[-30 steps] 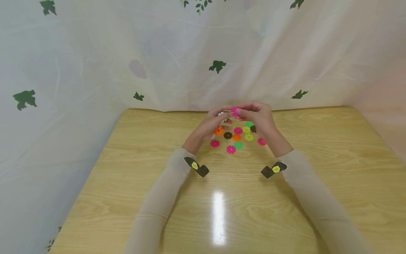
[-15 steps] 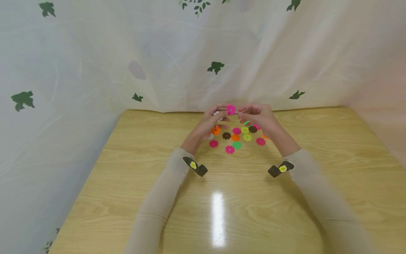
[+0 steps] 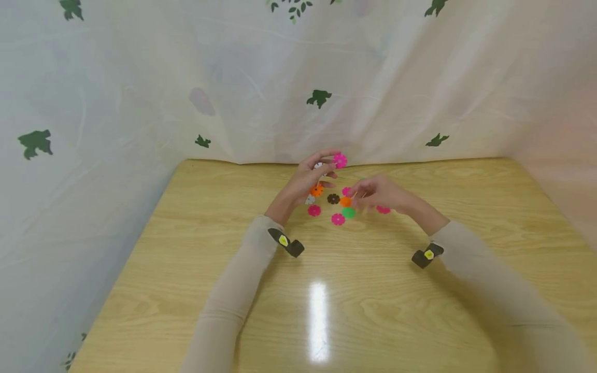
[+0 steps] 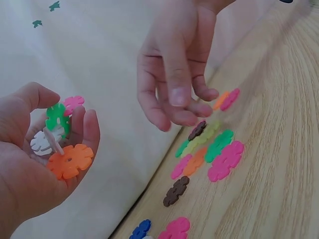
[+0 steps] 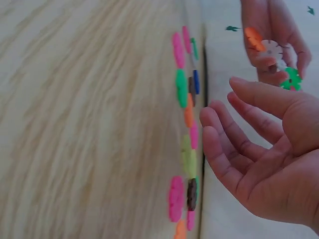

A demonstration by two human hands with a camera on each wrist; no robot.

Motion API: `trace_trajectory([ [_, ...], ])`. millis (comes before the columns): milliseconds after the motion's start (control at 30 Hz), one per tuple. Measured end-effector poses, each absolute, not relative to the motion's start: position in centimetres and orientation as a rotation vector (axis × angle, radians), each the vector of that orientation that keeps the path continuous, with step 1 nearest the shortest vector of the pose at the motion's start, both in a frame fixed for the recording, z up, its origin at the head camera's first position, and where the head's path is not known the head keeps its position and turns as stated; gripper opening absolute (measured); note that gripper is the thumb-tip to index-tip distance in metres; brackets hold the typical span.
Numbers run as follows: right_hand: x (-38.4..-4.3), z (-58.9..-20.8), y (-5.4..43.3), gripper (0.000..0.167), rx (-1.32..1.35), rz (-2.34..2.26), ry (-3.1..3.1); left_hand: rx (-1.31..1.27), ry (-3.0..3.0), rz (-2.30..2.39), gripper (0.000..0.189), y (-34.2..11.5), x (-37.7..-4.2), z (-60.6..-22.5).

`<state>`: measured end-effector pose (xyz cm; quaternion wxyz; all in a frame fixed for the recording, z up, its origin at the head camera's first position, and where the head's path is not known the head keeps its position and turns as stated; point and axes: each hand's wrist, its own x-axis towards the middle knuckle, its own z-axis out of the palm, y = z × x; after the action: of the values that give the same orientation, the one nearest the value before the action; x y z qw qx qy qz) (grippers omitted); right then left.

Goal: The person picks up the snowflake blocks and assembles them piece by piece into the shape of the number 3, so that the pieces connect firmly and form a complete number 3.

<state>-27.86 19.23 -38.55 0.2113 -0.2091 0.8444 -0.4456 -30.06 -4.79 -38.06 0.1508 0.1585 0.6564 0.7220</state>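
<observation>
My left hand [image 3: 302, 182] holds a chain of joined flower-shaped snowflake discs above the table. In the left wrist view the chain has an orange disc [image 4: 72, 160], white discs [image 4: 44, 143], a green disc [image 4: 56, 118] and a pink disc [image 4: 74, 103] at its far end. Thumb and fingers curl round the green and white part. My right hand [image 3: 386, 194] hovers over the loose discs, fingers loosely bent, with nothing between them in the right wrist view. Nearest below it in the head view lie an orange disc [image 3: 345, 202] and a green disc [image 3: 348, 213].
Loose discs lie spread on the wooden table [image 3: 364, 300], among them a brown disc [image 3: 333, 199], a blue disc [image 4: 141, 229] and several pink ones. A pale curtain [image 3: 261, 103] with green bird shapes hangs along the table's back edge.
My right hand has let go of the pink disc, now on the chain in the left hand. It has come down and nearer, over the loose discs. The left hand stays nearly still.
</observation>
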Motion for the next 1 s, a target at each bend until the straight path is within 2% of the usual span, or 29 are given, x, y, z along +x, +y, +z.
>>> trace_trajectory([
  [133,-28.0,-39.6,19.3,0.026,-0.752,-1.174,2.32,0.467,1.909,2.051,0.039,-4.8,-30.1,-38.2],
  [267,-28.1,-40.0,19.2,0.029,-0.857,-1.08,2.315,0.476,1.918,2.037,0.038,-4.9,-30.1,-38.3],
  [633,-28.1,-39.9,18.5,0.033,-0.949,-0.978,2.283,0.49,1.933,2.026,0.035,-4.9,-30.1,-38.5],
  [1000,-28.2,-40.3,18.5,0.021,-0.922,-0.974,2.338,0.476,1.935,2.011,0.037,-4.8,-30.0,-38.5],
])
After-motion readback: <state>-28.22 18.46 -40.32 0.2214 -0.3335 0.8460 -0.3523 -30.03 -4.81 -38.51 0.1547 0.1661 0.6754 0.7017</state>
